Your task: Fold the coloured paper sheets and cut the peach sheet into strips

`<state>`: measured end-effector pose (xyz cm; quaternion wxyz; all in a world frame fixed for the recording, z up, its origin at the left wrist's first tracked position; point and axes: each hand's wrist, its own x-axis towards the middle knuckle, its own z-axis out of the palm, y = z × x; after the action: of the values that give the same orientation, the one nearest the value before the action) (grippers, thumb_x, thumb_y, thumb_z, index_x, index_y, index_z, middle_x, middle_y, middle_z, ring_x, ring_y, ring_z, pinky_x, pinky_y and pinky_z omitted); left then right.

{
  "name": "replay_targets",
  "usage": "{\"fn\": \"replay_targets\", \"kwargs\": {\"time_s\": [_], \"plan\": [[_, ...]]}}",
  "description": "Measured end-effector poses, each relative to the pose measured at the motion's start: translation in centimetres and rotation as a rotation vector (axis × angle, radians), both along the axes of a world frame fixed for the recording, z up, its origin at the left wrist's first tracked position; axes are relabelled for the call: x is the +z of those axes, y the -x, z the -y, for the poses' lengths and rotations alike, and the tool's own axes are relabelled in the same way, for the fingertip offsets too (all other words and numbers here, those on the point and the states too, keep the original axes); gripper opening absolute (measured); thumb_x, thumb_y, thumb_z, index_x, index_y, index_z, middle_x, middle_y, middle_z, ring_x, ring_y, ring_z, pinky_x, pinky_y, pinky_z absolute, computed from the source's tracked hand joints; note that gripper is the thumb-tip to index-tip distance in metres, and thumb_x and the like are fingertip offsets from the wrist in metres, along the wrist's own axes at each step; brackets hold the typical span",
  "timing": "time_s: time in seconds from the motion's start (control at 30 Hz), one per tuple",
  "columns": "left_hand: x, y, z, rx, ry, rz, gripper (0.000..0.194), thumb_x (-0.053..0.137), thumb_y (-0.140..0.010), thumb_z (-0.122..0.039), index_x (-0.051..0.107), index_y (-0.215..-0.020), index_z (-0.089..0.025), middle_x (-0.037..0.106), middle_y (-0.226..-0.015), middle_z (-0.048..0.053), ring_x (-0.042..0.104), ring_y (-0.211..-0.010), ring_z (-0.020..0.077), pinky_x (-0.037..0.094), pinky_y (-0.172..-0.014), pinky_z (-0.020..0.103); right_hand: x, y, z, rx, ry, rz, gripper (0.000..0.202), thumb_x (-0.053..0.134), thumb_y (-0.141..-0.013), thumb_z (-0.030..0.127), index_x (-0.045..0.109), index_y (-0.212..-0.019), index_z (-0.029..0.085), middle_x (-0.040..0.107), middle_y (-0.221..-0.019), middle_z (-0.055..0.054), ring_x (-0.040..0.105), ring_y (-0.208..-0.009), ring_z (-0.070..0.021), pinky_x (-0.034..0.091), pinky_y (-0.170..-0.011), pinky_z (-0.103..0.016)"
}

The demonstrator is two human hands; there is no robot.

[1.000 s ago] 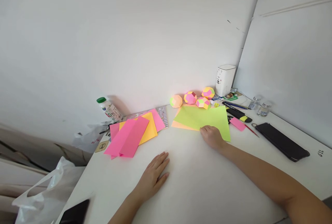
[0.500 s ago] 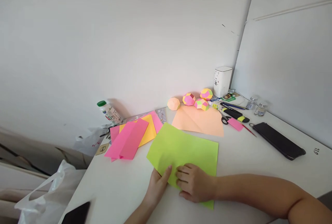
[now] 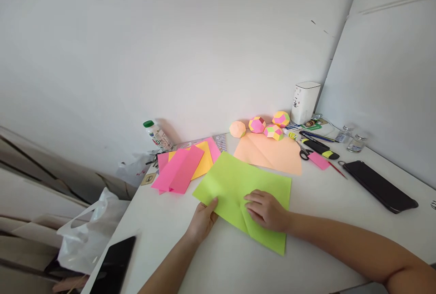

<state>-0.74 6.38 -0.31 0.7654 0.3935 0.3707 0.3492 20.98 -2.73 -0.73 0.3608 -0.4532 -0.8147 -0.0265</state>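
A sheet of lime-green paper (image 3: 225, 180) lies slanted over the front middle of the table, with a crease running down from its centre. My left hand (image 3: 203, 219) grips the sheet's lower left edge, thumb on top and fingers underneath. On the right half of the same sheet rests my right hand (image 3: 267, 211), its fingers bent a little and touching the paper near the crease. Behind the green sheet lies a peach sheet (image 3: 269, 151) with a fold line. To the left are folded pink papers (image 3: 182, 171) over a yellow sheet (image 3: 205, 160).
Several faceted paper balls (image 3: 257, 125) stand along the wall beside a white container (image 3: 305, 103). Scissors (image 3: 304, 154), a black pouch (image 3: 378, 186) and small glass jars (image 3: 357, 143) are at right. A bottle (image 3: 158, 136), phone (image 3: 114, 264) and plastic bag (image 3: 90, 235) are at left.
My right hand has shifted up and away from the left hand across the green paper. The hands are farther apart, and the crease shows between them. The view has turned slightly left.
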Motion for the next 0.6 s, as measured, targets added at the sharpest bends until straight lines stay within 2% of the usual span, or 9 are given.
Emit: {"fn": "replay_targets", "kwargs": {"time_s": [0.17, 0.27, 0.33, 0.43, 0.53, 0.6], "plan": [[0.1, 0.6, -0.2, -0.045, -0.034, -0.004, 0.048, 0.074, -0.074, -0.035, 0.061, -0.116, -0.015, 0.061, -0.126, 0.014, 0.055, -0.118, 0.0302, 0.044, -0.103, 0.044, -0.2, -2.0, -1.0, -0.261, 0.051, -0.214, 0.023, 0.043, -0.091, 0.021, 0.06, -0.106, 0.018, 0.061, -0.117, -0.014, 0.063, -0.088, -0.019, 0.054, -0.074, -0.036], [0.1, 1.1, -0.5, -0.043, -0.082, -0.024, 0.053, 0.074, -0.074, -0.04, 0.059, -0.119, -0.016, 0.06, -0.126, 0.014, 0.056, -0.117, 0.0307, 0.045, -0.101, 0.046, -0.2, -3.7, -1.7, -0.434, 0.175, -0.364, 0.033, 0.044, -0.089, 0.028, 0.054, -0.12, 0.019, 0.054, -0.128, -0.016, 0.064, -0.079, -0.0184, 0.054, -0.076, -0.04], [0.1, 1.2, -0.7, -0.032, -0.121, -0.045, 0.055, 0.073, -0.074, -0.043, 0.058, -0.12, -0.017, 0.06, -0.126, 0.013, 0.057, -0.117, 0.0304, 0.046, -0.1, 0.047, 0.0, -5.0, -2.1, -0.503, 0.234, -0.43, 0.04, 0.045, -0.089, 0.032, 0.05, -0.125, 0.016, 0.054, -0.129, -0.018, 0.063, -0.071, -0.0177, 0.054, -0.074, -0.042], [0.1, 1.1, -1.1, -0.002, -0.19, -0.097, 0.056, 0.072, -0.074, -0.047, 0.06, -0.119, -0.017, 0.062, -0.124, 0.013, 0.057, -0.115, 0.0313, 0.046, -0.099, 0.048, 0.5, -6.9, -2.6, -0.489, 0.307, -0.474, 0.041, 0.046, -0.089, 0.037, 0.053, -0.122, 0.014, 0.065, -0.11, -0.016, 0.061, -0.057, -0.0145, 0.055, -0.06, -0.036], [0.4, 1.7, -1.3, 0.06, -0.284, -0.179, 0.055, 0.072, -0.072, -0.051, 0.064, -0.113, -0.015, 0.064, -0.119, 0.013, 0.054, -0.118, 0.0349, 0.044, -0.101, 0.05, 1.2, -7.9, -2.6, -0.363, 0.39, -0.495, 0.031, 0.052, -0.087, 0.041, 0.064, -0.099, 0.015, 0.069, -0.075, -0.005, 0.06, -0.051, -0.013, 0.052, -0.048, -0.027], [0.9, 3.2, -1.4, 0.126, -0.375, -0.25, 0.049, 0.072, -0.072, -0.05, 0.066, -0.108, -0.017, 0.064, -0.119, 0.011, 0.048, -0.124, 0.0362, 0.037, -0.105, 0.052, 2.1, -7.8, -2.2, -0.28, 0.399, -0.508, 0.029, 0.054, -0.086, 0.044, 0.064, -0.084, 0.016, 0.068, -0.072, -0.004, 0.064, -0.059, -0.0143, 0.054, -0.053, -0.026]]}}
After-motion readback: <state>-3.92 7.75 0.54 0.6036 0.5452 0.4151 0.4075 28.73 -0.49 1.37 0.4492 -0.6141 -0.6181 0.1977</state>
